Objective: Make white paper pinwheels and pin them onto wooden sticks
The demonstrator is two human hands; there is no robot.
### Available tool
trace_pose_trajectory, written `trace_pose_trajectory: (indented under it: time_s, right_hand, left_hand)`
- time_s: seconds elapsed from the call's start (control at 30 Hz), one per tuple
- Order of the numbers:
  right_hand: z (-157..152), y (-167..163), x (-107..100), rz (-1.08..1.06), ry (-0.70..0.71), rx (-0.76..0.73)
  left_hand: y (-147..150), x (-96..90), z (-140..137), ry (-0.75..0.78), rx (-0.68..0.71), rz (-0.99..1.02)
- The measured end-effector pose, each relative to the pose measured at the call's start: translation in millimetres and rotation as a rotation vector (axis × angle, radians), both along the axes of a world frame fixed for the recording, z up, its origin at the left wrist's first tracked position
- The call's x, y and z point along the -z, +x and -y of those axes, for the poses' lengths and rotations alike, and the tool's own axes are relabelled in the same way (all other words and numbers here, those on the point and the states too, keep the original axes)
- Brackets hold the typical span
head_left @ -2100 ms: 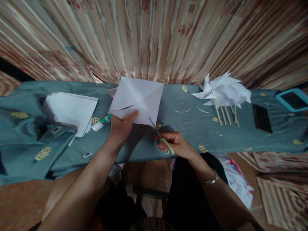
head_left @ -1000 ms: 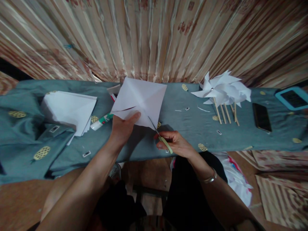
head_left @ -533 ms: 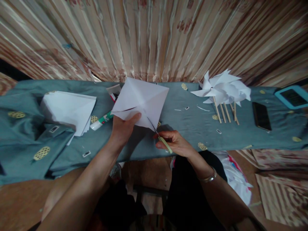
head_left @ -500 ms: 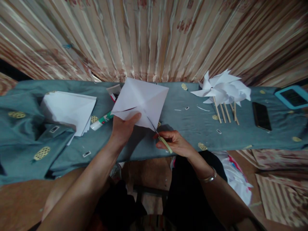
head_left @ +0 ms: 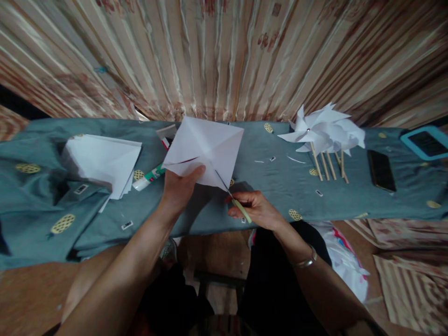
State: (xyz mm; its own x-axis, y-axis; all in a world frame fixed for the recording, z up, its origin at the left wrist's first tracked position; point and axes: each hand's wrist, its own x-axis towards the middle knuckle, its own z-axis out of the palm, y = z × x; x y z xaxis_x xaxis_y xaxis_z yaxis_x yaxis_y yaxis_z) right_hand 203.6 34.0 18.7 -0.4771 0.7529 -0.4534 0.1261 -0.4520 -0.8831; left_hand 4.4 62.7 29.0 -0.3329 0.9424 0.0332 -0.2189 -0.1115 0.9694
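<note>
My left hand (head_left: 180, 189) grips a white square sheet of paper (head_left: 210, 135) by its near left side, thumb on top and the other fingers hidden beneath. Crease lines cross at the sheet's middle, and a slit runs inward from its left corner. In my right hand (head_left: 254, 207) is a pair of scissors (head_left: 241, 209) with light green handles. Their blades lie at the near corner of the sheet, pointing toward its middle. A green and white glue tube (head_left: 150, 177) lies just left of the sheet, and a small box (head_left: 166, 133) is partly covered by it.
White paper pinwheels (head_left: 322, 128) on wooden sticks lie to the right, with a dark phone (head_left: 381, 170) and a blue-framed tablet (head_left: 425, 142) beyond. At left is a stack of white paper (head_left: 101, 156). Thin paper scraps (head_left: 296, 159) dot the teal cloth (head_left: 273, 186). A curtain (head_left: 224, 60) hangs behind.
Almost nothing differs. The paper tilts very slightly and its left slit looks narrower; the scissors stay at the near corner. The whole view has shifted a little.
</note>
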Motion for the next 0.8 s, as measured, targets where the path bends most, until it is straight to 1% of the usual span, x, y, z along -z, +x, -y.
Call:
trace_pose_trajectory:
  time_s: [0.17,0.3,0.47,0.8]
  right_hand:
    - [-0.9,-1.5,-3.0,0.001,0.046,-0.016]
    - [-1.5,-1.7,-5.3,0.008,0.081,-0.026]
    - [-1.6,-0.8,-4.9,0.002,0.074,-0.029]
    - [-2.0,-1.1,-3.4,-0.001,0.057,-0.008]
  left_hand:
    - [2.2,-1.0,2.6,-0.024,0.019,-0.023]
    - [3.6,1.7,4.4,-0.034,0.043,-0.046]
    - [3.1,5.2,4.1,-0.021,0.046,-0.054]
    - [3.3,4.2,3.7,-0.032,0.014,-0.048]
